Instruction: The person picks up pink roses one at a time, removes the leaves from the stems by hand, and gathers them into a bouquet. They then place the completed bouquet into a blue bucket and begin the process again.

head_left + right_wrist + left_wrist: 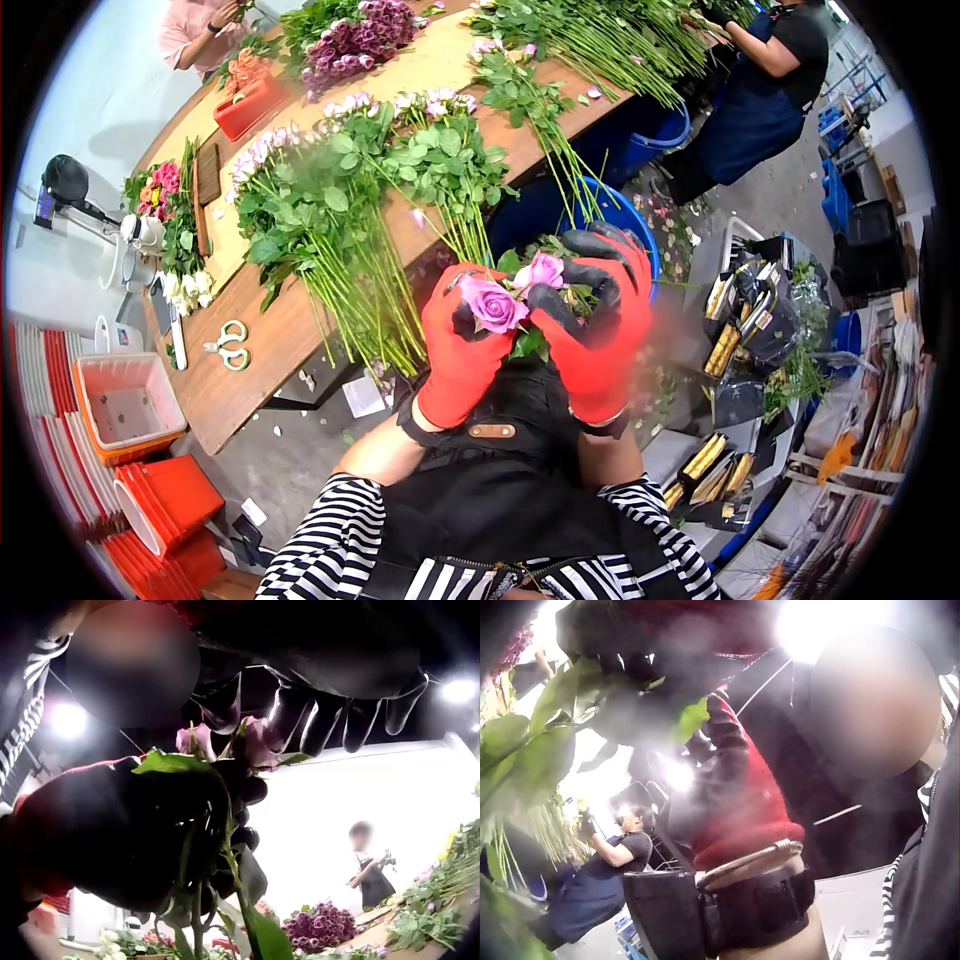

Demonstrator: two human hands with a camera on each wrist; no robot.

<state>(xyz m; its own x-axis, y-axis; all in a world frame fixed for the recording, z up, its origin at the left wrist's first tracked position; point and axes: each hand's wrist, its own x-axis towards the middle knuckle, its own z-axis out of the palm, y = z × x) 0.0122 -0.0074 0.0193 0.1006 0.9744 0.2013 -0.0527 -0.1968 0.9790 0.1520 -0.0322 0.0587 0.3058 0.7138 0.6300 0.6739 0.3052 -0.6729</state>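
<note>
We hold two pink roses up before our chest. Our left hand grips their stems, and the fingers of our right hand curl over the blooms. No writing is readable.

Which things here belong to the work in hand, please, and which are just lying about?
In hand: left hand and right hand, both red-gloved, holding the pink roses.

Lying about: scissors, red crate, rose stems on the table, blue bucket.
</note>
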